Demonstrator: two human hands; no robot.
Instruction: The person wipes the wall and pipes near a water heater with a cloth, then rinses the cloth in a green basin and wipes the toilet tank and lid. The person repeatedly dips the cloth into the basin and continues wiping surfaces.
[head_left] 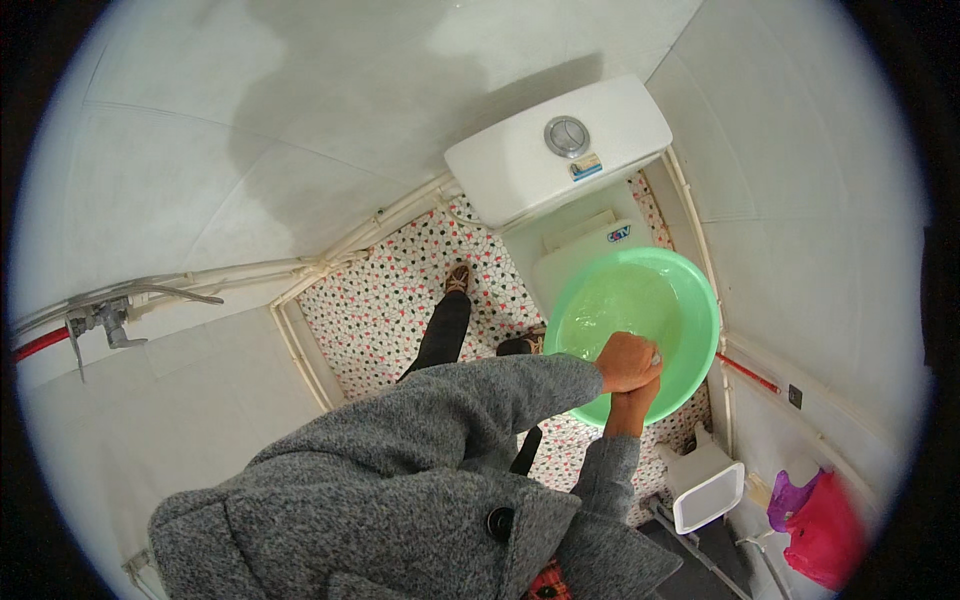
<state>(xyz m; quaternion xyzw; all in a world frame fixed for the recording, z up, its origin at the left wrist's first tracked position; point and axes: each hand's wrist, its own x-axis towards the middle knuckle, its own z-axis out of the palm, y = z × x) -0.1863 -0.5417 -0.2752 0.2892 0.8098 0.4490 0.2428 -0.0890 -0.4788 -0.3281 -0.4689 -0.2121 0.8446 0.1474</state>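
Note:
A round light-green basin (690, 300) with water in it is at the right of the middle, in front of the toilet. Over its near part my two hands are pressed together. My left hand (628, 362) is closed and lies over the top of my right hand (634, 402), whose fingers are mostly hidden under it. A small pale spot shows at the edge of the left fist; whether it is a fingernail or something held I cannot tell. Both arms are in grey woollen sleeves.
Behind the basin stands a white toilet cistern (530, 170) with a round flush button (567, 137). A white bin (708, 497) and a pink bag (825, 530) are at the lower right. A tap (112, 322) juts from the left wall. My shoe (458, 277) stands on the speckled floor.

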